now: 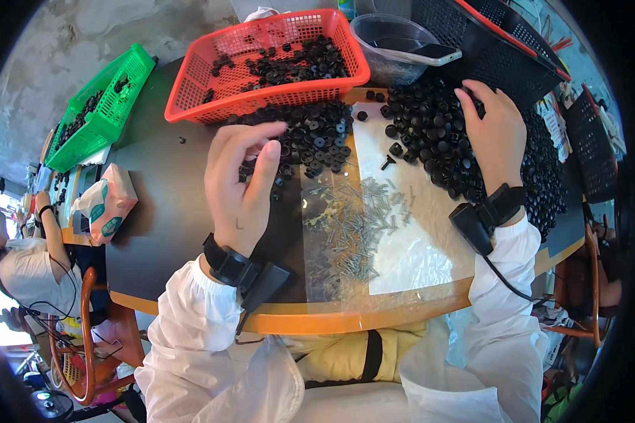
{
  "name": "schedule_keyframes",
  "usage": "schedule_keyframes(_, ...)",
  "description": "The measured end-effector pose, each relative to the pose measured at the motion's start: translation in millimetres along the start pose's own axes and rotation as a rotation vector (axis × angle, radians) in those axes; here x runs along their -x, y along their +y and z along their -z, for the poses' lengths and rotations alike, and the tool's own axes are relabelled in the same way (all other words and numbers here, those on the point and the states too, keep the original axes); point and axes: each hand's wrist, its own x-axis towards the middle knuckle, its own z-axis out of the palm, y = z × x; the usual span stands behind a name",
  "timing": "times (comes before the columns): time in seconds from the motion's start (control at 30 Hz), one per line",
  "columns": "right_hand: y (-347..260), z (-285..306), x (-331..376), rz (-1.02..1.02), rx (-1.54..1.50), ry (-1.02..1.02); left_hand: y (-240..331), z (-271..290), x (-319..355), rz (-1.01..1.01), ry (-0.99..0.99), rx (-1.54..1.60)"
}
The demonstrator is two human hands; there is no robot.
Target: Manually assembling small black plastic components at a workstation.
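My left hand (241,180) hovers at the near left edge of a pile of black discs with centre holes (319,130). Its thumb and index finger are apart, the other fingers curl inward, and nothing shows between them. My right hand (497,134) rests over a heap of black round caps (430,130), fingers spread, with no piece visible in its grasp. Between the hands lies a scatter of thin metal pins or screws (360,225) on clear plastic film. One black piece with a stem (388,163) lies apart beside the caps.
A red basket (261,106) holding black parts stands behind the discs. Beside it are a clear tub (384,67) with a phone (430,53) across it, and a black basket (501,63). Left are a tissue pack (113,201), a green basket (106,113) and a seated person (32,271).
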Motion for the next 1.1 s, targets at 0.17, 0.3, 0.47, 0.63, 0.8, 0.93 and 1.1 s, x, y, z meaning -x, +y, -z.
schedule_keyframes(0.17,-22,-4,1,0.124,-0.187,-0.035,-2,1,-1,-0.185,-0.07,-0.169)
schedule_keyframes(0.3,-87,-6,21,0.21,-0.603,-0.324,-11,4,0,-0.417,-0.376,-0.136)
schedule_keyframes(0.47,-114,-5,34,0.282,-0.692,-0.416,-10,9,-6,-0.521,-0.492,-0.371)
schedule_keyframes(0.63,-113,-11,36,0.335,-0.662,-0.385,-15,7,-3,-0.428,-0.548,-0.388)
schedule_keyframes(0.8,-113,-11,39,0.263,-0.73,-0.416,-14,5,-1,-0.385,-0.588,-0.369)
schedule_keyframes(0.93,-114,-4,38,0.163,-0.833,-0.412,-10,-1,-1,-0.355,-0.468,-0.303)
schedule_keyframes(1.1,-114,3,38,-0.097,-1.228,-0.534,-6,-1,1,-0.122,-0.409,-0.15)
